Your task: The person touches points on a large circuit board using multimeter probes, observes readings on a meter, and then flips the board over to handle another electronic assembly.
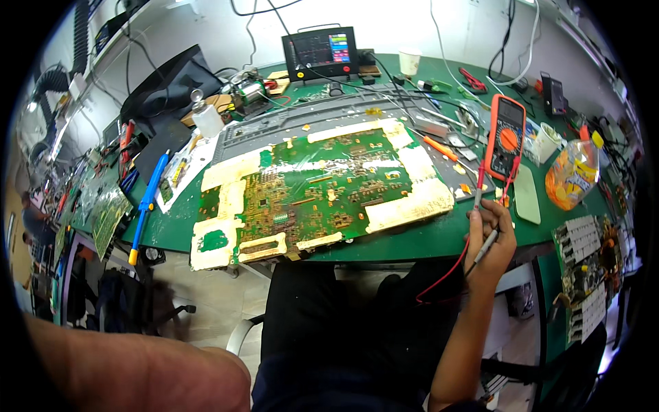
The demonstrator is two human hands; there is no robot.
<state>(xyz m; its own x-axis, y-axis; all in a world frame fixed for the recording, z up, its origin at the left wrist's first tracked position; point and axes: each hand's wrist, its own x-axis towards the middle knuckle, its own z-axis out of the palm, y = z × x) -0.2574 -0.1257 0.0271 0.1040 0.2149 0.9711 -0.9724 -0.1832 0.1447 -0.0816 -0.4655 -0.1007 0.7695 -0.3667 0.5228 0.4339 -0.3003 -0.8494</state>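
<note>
My right hand [498, 237] is closed round two multimeter probes at the right front of the bench. One is a red test probe [479, 184], pointing up past the fingers. The other, a grey test probe [486, 246], lies slantwise across the hand. A red lead hangs in a loop beside it. Just beyond the hand stands an orange multimeter [508, 134]. A large green circuit board [322, 185], with cream-coloured patches along its edges, lies in front of me, apart from the probes. My bent left arm [158, 367] fills the lower left; its hand is out of the picture.
A grey mat [274, 123] extends behind the board. A blue pen-like tool [149, 199] and a clear dispenser bottle [206, 117] are on the left. Rightward are an orange-handled screwdriver [439, 147], an orange drink bottle [573, 175] and another board [587, 275]. A black-framed screen [320, 55] stands behind.
</note>
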